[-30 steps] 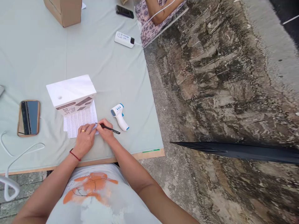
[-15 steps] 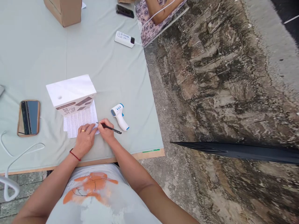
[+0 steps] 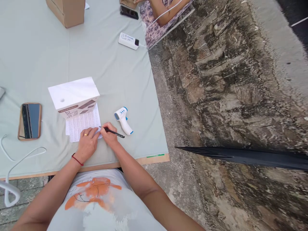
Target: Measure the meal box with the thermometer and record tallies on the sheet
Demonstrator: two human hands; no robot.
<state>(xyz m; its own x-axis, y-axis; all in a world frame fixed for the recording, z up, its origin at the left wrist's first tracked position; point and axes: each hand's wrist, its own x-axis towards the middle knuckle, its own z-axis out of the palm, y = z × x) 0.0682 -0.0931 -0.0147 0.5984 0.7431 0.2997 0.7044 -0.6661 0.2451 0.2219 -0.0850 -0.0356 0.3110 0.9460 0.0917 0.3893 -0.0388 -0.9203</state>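
Sheets of paper [image 3: 81,126] covered in rows of small writing lie on the table near its front edge. My left hand [image 3: 88,141] rests flat across their lower part, fingers stretched out, with a ring and a red wrist cord. A black pen [image 3: 115,132] is pinched in my right hand [image 3: 108,134], its tip at the right edge of the paper. Over the top of the sheets stands a white box [image 3: 73,94] with brown print. To the right of my right hand lies a white and blue infrared thermometer [image 3: 124,120].
A phone [image 3: 29,122] in a brown case and a white cable [image 3: 24,155] lie at the left. Farther back are a cardboard box [image 3: 72,12], a white device [image 3: 128,41] and a black phone [image 3: 129,12]. Another person's arm [image 3: 161,12] shows beyond the table corner.
My hands, the pen and the papers stay almost in place. At the top, the other person's hand has come into view by a brown object.
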